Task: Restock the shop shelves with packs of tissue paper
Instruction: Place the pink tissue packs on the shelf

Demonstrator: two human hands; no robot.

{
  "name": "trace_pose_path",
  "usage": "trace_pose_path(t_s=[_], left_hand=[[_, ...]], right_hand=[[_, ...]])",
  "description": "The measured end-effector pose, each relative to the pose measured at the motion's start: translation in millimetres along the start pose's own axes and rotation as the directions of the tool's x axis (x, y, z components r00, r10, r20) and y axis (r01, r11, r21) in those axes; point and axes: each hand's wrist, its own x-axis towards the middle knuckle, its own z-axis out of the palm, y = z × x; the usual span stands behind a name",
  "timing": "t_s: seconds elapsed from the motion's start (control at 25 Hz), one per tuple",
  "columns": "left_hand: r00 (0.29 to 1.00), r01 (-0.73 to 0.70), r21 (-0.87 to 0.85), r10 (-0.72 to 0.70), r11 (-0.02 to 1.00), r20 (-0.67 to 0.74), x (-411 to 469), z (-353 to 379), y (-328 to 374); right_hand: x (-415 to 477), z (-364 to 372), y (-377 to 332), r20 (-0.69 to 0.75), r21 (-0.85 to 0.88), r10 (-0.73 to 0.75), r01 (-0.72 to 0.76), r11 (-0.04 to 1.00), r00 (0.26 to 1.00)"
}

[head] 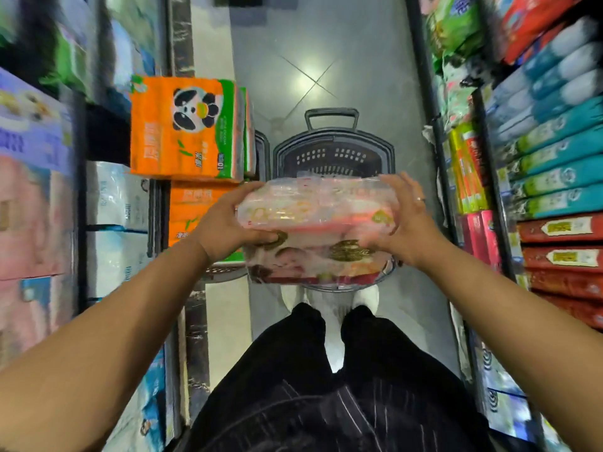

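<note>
A pink and white tissue pack [315, 212] in clear plastic hangs over a dark shopping basket [332, 148] on the aisle floor. My left hand [225, 220] grips the pack's left end, thumb underneath. My right hand [403, 213] grips its right end, fingers curled over the top. Another pink pack [313, 265] lies below, in the basket. Orange panda tissue packs [186, 125] are stacked to the left of the basket. The picture is blurred by motion.
Shelves full of tissue and paper goods line both sides of the narrow aisle: white and pink packs [114, 197] on the left, teal rolls [554, 151] and red packs [561, 256] on the right. Grey tiled floor [313, 60] lies beyond the basket. My legs and white shoes are below.
</note>
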Motion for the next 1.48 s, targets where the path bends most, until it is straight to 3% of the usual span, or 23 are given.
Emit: trace_pose_path(t_s=[0.12, 0.24, 0.4, 0.6, 0.84, 1.12, 1.48], left_hand=[[0.999, 0.019, -0.169, -0.024, 0.986, -0.032, -40, -18, 20], [0.990, -0.012, -0.262, -0.025, 0.965, -0.138, -79, -17, 32], [0.934, -0.182, -0.377, 0.040, 0.908, -0.355, -130, 1, 48], [0.772, -0.270, -0.410, -0.058, 0.871, -0.633, -186, 20, 61], [0.542, -0.340, -0.315, -0.089, 0.886, -0.836, -263, 19, 84], [0.348, -0.299, -0.204, -0.093, 0.932, -0.933, -361, -23, 94], [0.118, -0.231, -0.075, -0.049, 0.970, -0.992, -492, -112, 99]], right_hand=[[-21, -4, -27, -0.044, 0.218, -0.055, 0.064, 0.974, 0.997], [-39, -8, -48, -0.032, 0.237, -0.114, 0.119, 0.964, 0.993], [-48, -26, -75, 0.054, 0.255, -0.211, 0.190, 0.948, 0.976], [-55, -43, -122, 0.108, 0.295, -0.298, 0.256, 0.920, 0.948], [-73, -39, -190, 0.210, 0.317, -0.485, 0.411, 0.855, 0.849], [-112, -4, -287, 0.265, 0.299, -0.666, 0.597, 0.744, 0.697], [-180, 55, -437, 0.270, 0.401, -0.821, 0.716, 0.571, 0.503]])
